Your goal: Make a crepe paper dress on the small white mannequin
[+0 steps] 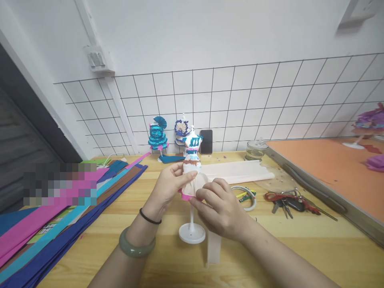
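Observation:
A small white dress form (pixel 192 164) stands upright on its round base (pixel 192 234) in front of me. Bits of teal, pink and brown paper cover its torso. Around its lower part wraps a cream crepe paper strip (pixel 191 186), with a pink edge showing beneath. My left hand (pixel 171 184) grips the form from the left side, thumb pressed on the cream paper. On the right, my right hand (pixel 223 208) pinches the strip at the skirt's lower edge; its fingertips are partly hidden. The strip's loose tail (pixel 214 248) hangs below that hand.
Coloured paper strips (pixel 75 212) lie at left. Two decorated forms (pixel 157 136) and a phone (pixel 206 142) stand by the wall. Cream paper (pixel 237 172), a tape roll (pixel 253 202), keys (pixel 286 206), a glass cup (pixel 256 150) and an orange board (pixel 330 172) are to the right.

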Demonstrator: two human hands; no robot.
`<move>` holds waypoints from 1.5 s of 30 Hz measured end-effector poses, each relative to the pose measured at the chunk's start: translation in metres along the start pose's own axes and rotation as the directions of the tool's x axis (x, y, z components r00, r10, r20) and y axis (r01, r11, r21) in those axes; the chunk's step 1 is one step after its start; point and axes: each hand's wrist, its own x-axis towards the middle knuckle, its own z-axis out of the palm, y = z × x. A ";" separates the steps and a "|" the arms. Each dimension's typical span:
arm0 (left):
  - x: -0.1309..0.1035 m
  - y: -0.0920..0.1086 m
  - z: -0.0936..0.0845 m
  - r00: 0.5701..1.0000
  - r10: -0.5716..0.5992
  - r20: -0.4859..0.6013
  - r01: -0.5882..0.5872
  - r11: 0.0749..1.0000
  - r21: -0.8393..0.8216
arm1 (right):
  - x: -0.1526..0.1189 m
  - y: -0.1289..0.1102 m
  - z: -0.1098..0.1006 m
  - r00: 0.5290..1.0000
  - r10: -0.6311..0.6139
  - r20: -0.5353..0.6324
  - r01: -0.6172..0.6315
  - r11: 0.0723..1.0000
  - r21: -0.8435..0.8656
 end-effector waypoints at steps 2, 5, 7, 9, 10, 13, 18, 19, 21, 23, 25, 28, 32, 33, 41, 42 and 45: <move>-0.001 0.001 -0.001 0.999 0.040 0.015 -0.041 0.999 0.037 | 0.000 0.001 -0.003 1.000 0.013 0.005 -0.013 0.998 0.056; -0.002 0.004 -0.001 0.995 0.087 0.048 -0.091 0.991 0.101 | 0.001 0.005 -0.007 0.979 0.183 -0.096 -0.162 0.968 0.190; -0.003 0.005 -0.001 0.990 0.116 0.084 -0.126 0.985 0.119 | 0.002 0.008 -0.007 0.904 0.396 -0.164 -0.342 0.897 0.280; -0.004 0.006 0.000 0.983 0.140 0.123 -0.154 0.981 0.118 | 0.003 0.010 -0.005 0.792 0.598 -0.121 -0.520 0.765 0.380; -0.004 0.005 0.001 0.979 0.147 0.138 -0.163 0.980 0.113 | 0.004 0.012 -0.004 0.739 0.672 -0.050 -0.592 0.683 0.428; -0.004 0.004 0.003 0.976 0.156 0.154 -0.174 0.978 0.114 | 0.006 0.014 -0.003 0.617 0.764 0.189 -0.724 0.457 0.517; -0.005 0.003 0.004 0.973 0.172 0.151 -0.194 0.971 0.143 | 0.008 0.015 -0.003 0.564 0.779 0.272 -0.748 0.343 0.568; -0.005 0.004 0.004 0.974 0.165 0.153 -0.188 0.971 0.150 | 0.008 0.015 -0.003 0.564 0.781 0.268 -0.746 0.343 0.570; -0.006 0.004 0.004 0.978 0.141 0.156 -0.166 0.973 0.162 | 0.007 0.015 -0.003 0.568 0.783 0.253 -0.743 0.356 0.566; -0.006 0.005 0.004 0.981 0.123 0.152 -0.149 0.974 0.172 | 0.006 0.016 -0.003 0.578 0.781 0.237 -0.739 0.377 0.558; -0.007 0.005 0.004 0.982 0.125 0.145 -0.151 0.971 0.186 | 0.005 0.016 -0.002 0.589 0.775 0.228 -0.735 0.396 0.551; -0.008 0.006 0.006 0.979 0.146 0.142 -0.174 0.962 0.212 | 0.005 0.016 -0.002 0.593 0.772 0.228 -0.737 0.407 0.539; -0.008 0.007 0.005 0.976 0.141 0.165 -0.174 0.962 0.208 | 0.006 0.016 -0.004 0.606 0.761 0.231 -0.729 0.416 0.543; -0.008 0.008 0.005 0.976 0.135 0.172 -0.169 0.965 0.203 | 0.006 0.017 -0.005 0.611 0.755 0.238 -0.727 0.415 0.548; -0.007 0.011 0.000 0.965 0.138 0.223 -0.176 0.971 0.162 | 0.005 0.023 -0.009 0.659 0.700 0.277 -0.696 0.428 0.576; -0.008 0.012 -0.001 0.966 0.133 0.222 -0.171 0.972 0.160 | 0.005 0.024 -0.009 0.656 0.704 0.271 -0.697 0.428 0.575; -0.009 0.011 -0.002 0.970 0.138 0.201 -0.172 0.972 0.162 | 0.004 0.025 -0.010 0.677 0.690 0.254 -0.679 0.454 0.577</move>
